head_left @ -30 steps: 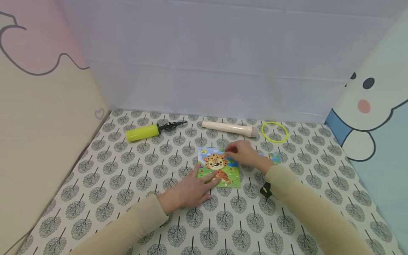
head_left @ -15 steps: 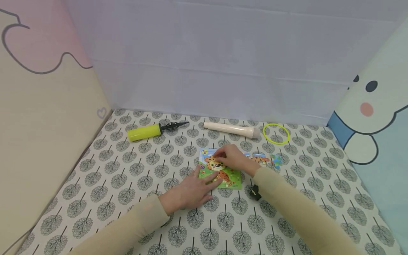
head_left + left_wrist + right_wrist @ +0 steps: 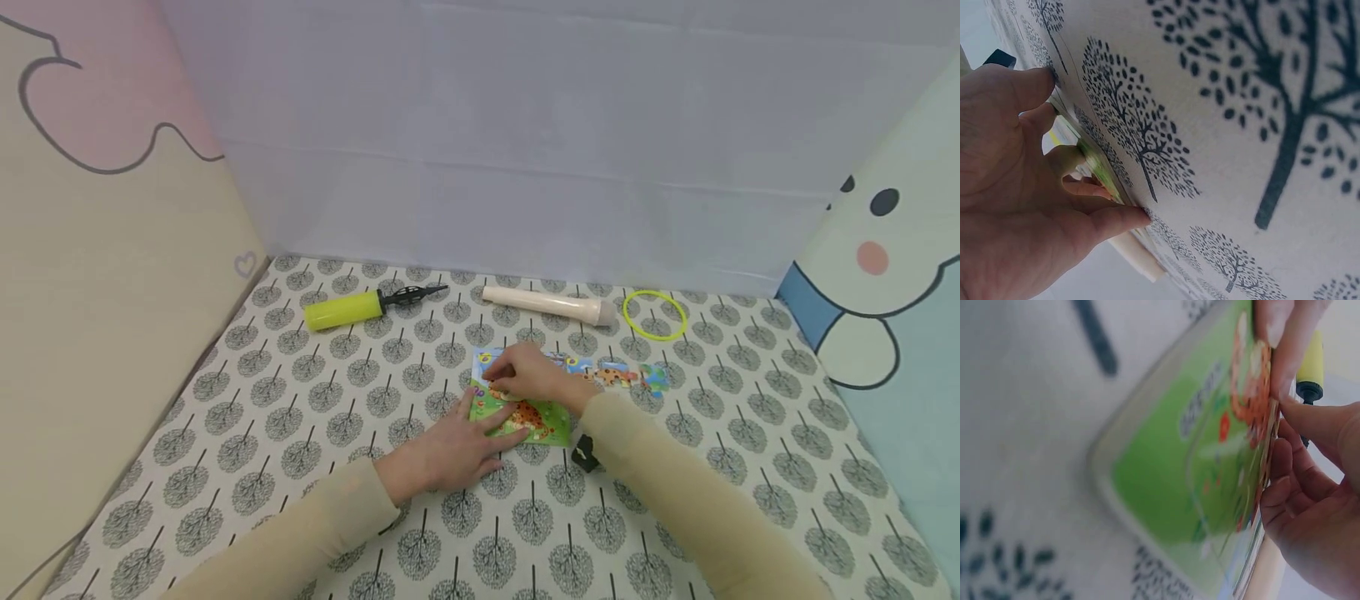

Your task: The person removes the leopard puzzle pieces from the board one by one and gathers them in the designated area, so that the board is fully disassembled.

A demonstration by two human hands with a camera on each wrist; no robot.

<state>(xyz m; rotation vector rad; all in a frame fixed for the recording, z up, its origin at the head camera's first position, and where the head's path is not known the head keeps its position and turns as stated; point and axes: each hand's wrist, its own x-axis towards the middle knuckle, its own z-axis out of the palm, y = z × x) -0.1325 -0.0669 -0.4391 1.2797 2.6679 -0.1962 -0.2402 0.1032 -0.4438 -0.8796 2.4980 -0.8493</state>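
A jigsaw puzzle board (image 3: pixel 555 429) with a spotted leopard on green and blue lies flat on the patterned cloth. My left hand (image 3: pixel 453 450) has its fingers spread over the board's lower left part and rests on it; the left wrist view shows the thumb held out from the fingers. Over the leopard's head, my right hand (image 3: pixel 525 371) bends down and pinches a puzzle piece, which is mostly hidden by the fingers. Seen from the right wrist, the thumb and curled fingers (image 3: pixel 1282 506) meet at the board's surface. Loose puzzle pieces (image 3: pixel 613 375) lie right of the board.
Behind the board lies a pale microphone-shaped stick (image 3: pixel 547 305). A yellow-green hand pump (image 3: pixel 343 311) with a black nozzle is at the back left, a yellow ring (image 3: pixel 656 315) at the back right. Cloth-covered walls (image 3: pixel 525 150) enclose the table.
The right hand has moved left across the board, from its upper right corner to the leopard's head. Loose pieces on the right have come into view from behind the arm. The left hand stays put.
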